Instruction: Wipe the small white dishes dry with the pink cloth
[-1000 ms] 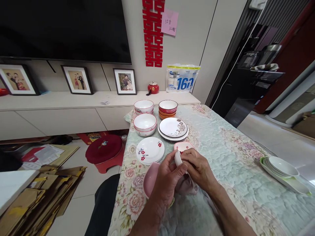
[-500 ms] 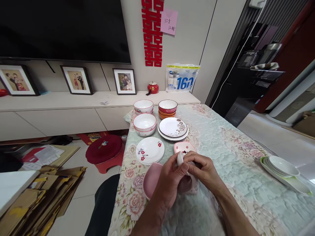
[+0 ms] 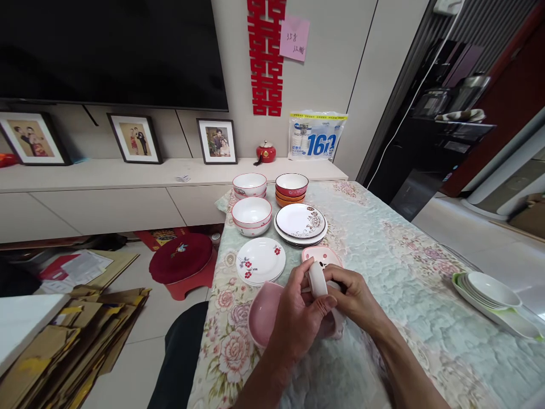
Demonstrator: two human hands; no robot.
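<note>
Both my hands are closed on a small white rounded piece (image 3: 317, 279), seen nearly edge-on; its exact kind is unclear. My left hand (image 3: 300, 304) grips it from the left, thumb across its lower end. From the right, the fingers of my right hand (image 3: 351, 292) curl round it, partly hidden. A pink bowl (image 3: 263, 318) with a pointed rim sits beside my left forearm. Under my hands, another pinkish thing (image 3: 334, 328) is mostly covered. Just beyond my fingers lies a pink dish (image 3: 323, 254) with a dotted, face-like pattern, partly hidden.
Flowered white plates (image 3: 260, 260) lie stacked left of my hands. Behind are brown-patterned plates (image 3: 300, 220), red-rimmed white bowls (image 3: 251, 213) and red and orange bowls (image 3: 291, 188). White dishes (image 3: 489, 289) stand at the right on the quilted tablecloth (image 3: 395, 261). A red stool (image 3: 181, 258) stands left.
The white piece has turned so more of its side shows. My left fingers have lifted along it, and its thumb has shifted lower and to the right. The dishes have stayed put.
</note>
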